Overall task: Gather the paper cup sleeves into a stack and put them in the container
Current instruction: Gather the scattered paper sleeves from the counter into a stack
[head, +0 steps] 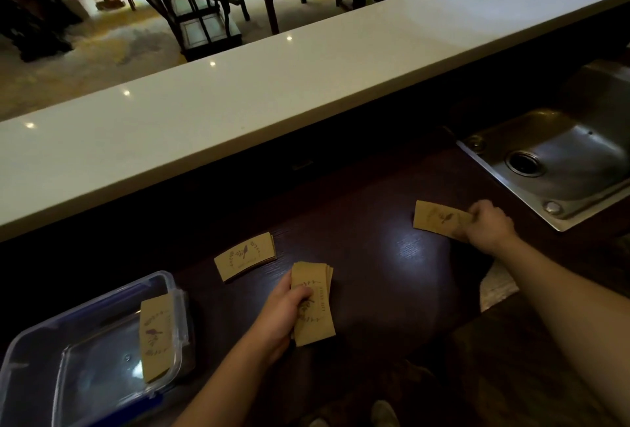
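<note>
My left hand (284, 316) grips a stack of flat brown paper cup sleeves (315, 304) just above the dark counter. Farther right, my right hand (487, 224) pinches another brown sleeve (436, 218) at its right end, close to the counter near the sink. A small pile of sleeves (245, 255) lies on the counter between the container and my left hand. The clear plastic container (44, 355) with blue clips sits at the lower left, and a sleeve (155, 334) leans against its right wall inside.
A steel sink (559, 160) is sunk into the counter at the right. A raised white bar top (272, 85) runs across behind the dark work counter (381, 273). Chairs and tables stand in the room beyond.
</note>
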